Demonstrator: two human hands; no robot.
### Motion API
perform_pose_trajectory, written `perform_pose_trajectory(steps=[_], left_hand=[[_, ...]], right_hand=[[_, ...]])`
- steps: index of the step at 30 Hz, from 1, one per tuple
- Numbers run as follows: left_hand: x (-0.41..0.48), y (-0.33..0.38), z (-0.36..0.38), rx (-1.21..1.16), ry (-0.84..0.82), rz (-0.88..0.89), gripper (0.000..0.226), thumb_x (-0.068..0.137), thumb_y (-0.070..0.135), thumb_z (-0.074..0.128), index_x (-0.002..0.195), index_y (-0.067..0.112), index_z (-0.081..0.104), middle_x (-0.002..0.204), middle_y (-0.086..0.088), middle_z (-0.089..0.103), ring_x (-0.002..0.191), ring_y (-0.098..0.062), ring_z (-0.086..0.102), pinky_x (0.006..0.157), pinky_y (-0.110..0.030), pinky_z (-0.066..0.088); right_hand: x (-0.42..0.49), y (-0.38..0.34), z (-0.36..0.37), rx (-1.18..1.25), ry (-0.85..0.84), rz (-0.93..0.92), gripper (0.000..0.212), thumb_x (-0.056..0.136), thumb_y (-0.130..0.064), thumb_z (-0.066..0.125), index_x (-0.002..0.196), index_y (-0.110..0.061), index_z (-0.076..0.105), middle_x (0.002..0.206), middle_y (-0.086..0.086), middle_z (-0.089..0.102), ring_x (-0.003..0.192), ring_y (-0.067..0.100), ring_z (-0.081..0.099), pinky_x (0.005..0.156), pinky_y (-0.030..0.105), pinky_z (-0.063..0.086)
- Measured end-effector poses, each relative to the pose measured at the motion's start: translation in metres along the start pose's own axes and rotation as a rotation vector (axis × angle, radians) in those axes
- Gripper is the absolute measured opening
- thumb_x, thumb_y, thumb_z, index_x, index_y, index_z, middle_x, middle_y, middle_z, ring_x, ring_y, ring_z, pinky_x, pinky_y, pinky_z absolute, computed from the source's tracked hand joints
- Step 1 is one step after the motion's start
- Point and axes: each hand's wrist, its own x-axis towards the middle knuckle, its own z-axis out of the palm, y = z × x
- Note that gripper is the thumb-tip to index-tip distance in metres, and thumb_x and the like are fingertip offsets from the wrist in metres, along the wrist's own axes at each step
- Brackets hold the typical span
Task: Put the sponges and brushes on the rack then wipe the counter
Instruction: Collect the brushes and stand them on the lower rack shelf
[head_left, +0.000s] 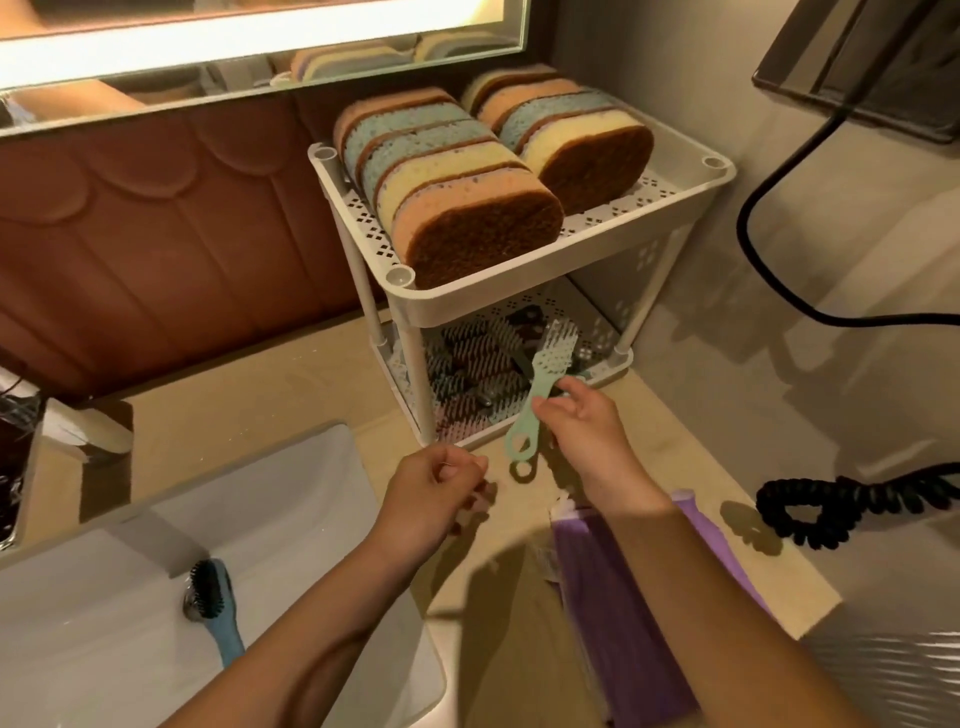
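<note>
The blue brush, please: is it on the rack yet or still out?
Out: the blue brush lies in the sink over the drain, apart from the rack.

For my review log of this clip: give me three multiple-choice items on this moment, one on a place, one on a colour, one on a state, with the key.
1. Where are the sponges?
A. in the sink
B. on the top shelf of the rack
C. on the counter

2. What colour is the brush held by the right hand?
A. mint green
B. red
C. black

3. What is the left hand doing?
A. gripping a sponge
B. pressed flat on the counter
C. loosely curled, holding no brush or sponge

Key: 1 B, two rows stand on edge in the upper tray. 2 A, its handle and head are pale green. 3 C, its fingers curl above the counter with nothing clearly in them.
</note>
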Motion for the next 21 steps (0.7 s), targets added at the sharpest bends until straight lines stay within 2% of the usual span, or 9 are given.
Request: perform_pose_trajectory(steps=[2, 4, 6, 8, 10, 12, 14, 16, 21], left_hand=[[0.008, -0.002, -0.008, -0.013, 0.122, -0.022, 0.021, 0.089, 0.023, 0.059, 0.098, 0.005, 0.055, 0.089, -0.017, 0.059, 0.068, -0.017, 0.054, 0.049, -0.021, 0.042], [0.014, 0.0, -0.017, -0.023, 0.21, -0.048, 0.03, 0.088, 0.026, 0.061, 0.109, 0.009, 0.048, 0.098, -0.014, 0.054, 0.073, -0.019, 0.054, 0.057, -0.027, 0.041], [0.018, 0.004, -0.023, 0.002, 0.247, -0.01, 0.039, 0.088, 0.029, 0.061, 0.12, 0.016, 0.042, 0.108, -0.009, 0.051, 0.081, -0.02, 0.057, 0.062, -0.029, 0.044], [0.025, 0.009, -0.025, 0.077, 0.267, 0.067, 0.047, 0.088, 0.03, 0.06, 0.129, 0.021, 0.04, 0.115, -0.002, 0.047, 0.091, -0.024, 0.056, 0.069, -0.033, 0.049], [0.031, 0.012, -0.026, 0.14, 0.275, 0.134, 0.039, 0.089, 0.029, 0.059, 0.126, 0.024, 0.047, 0.115, 0.001, 0.05, 0.095, -0.024, 0.056, 0.076, -0.039, 0.05], [0.035, 0.012, -0.026, 0.162, 0.268, 0.196, 0.019, 0.091, 0.026, 0.056, 0.109, 0.023, 0.057, 0.106, 0.0, 0.058, 0.091, -0.026, 0.059, 0.073, -0.039, 0.049], [0.038, 0.01, -0.029, 0.149, 0.275, 0.223, 0.013, 0.092, 0.025, 0.055, 0.101, 0.02, 0.063, 0.097, 0.0, 0.063, 0.084, -0.026, 0.063, 0.067, -0.036, 0.048], [0.039, 0.009, -0.032, 0.125, 0.274, 0.222, 0.014, 0.092, 0.024, 0.055, 0.101, 0.019, 0.065, 0.094, 0.001, 0.065, 0.078, -0.025, 0.064, 0.064, -0.033, 0.048], [0.041, 0.005, -0.036, 0.106, 0.268, 0.202, 0.025, 0.09, 0.026, 0.058, 0.112, 0.018, 0.066, 0.098, 0.0, 0.067, 0.085, -0.023, 0.064, 0.073, -0.039, 0.05]], right_hand=[[0.024, -0.011, -0.011, -0.127, 0.022, 0.029, 0.021, 0.094, -0.005, 0.052, 0.114, -0.002, 0.054, 0.087, 0.005, 0.061, 0.07, 0.008, 0.054, 0.047, 0.006, 0.042], [0.054, -0.014, -0.017, -0.317, 0.011, 0.038, 0.03, 0.093, -0.009, 0.054, 0.12, 0.004, 0.053, 0.094, 0.007, 0.06, 0.082, 0.018, 0.058, 0.066, 0.019, 0.047], [0.083, -0.013, -0.022, -0.464, 0.021, 0.043, 0.033, 0.091, -0.01, 0.057, 0.122, 0.001, 0.053, 0.096, 0.005, 0.06, 0.098, 0.024, 0.058, 0.082, 0.031, 0.046], [0.113, -0.009, -0.023, -0.597, 0.016, 0.037, 0.037, 0.091, -0.01, 0.056, 0.127, -0.004, 0.051, 0.115, 0.011, 0.061, 0.112, 0.028, 0.055, 0.089, 0.031, 0.045], [0.133, -0.008, -0.022, -0.782, -0.008, 0.015, 0.043, 0.093, -0.011, 0.05, 0.136, -0.008, 0.045, 0.137, 0.011, 0.051, 0.126, 0.029, 0.048, 0.098, 0.029, 0.041], [0.144, -0.008, -0.019, -0.904, -0.049, -0.022, 0.047, 0.095, -0.012, 0.045, 0.142, -0.012, 0.037, 0.148, 0.01, 0.038, 0.135, 0.027, 0.038, 0.107, 0.028, 0.032], [0.152, -0.007, -0.014, -0.945, -0.087, -0.032, 0.048, 0.096, -0.01, 0.042, 0.143, -0.01, 0.034, 0.151, 0.011, 0.033, 0.138, 0.027, 0.033, 0.109, 0.028, 0.028], [0.157, -0.001, -0.012, -0.934, -0.1, -0.027, 0.045, 0.097, -0.011, 0.042, 0.141, -0.008, 0.036, 0.15, 0.011, 0.035, 0.137, 0.028, 0.033, 0.111, 0.03, 0.027], [0.166, 0.023, -0.009, -1.078, -0.114, -0.062, 0.044, 0.097, -0.017, 0.041, 0.141, -0.012, 0.039, 0.149, 0.012, 0.036, 0.137, 0.03, 0.033, 0.115, 0.038, 0.025]])
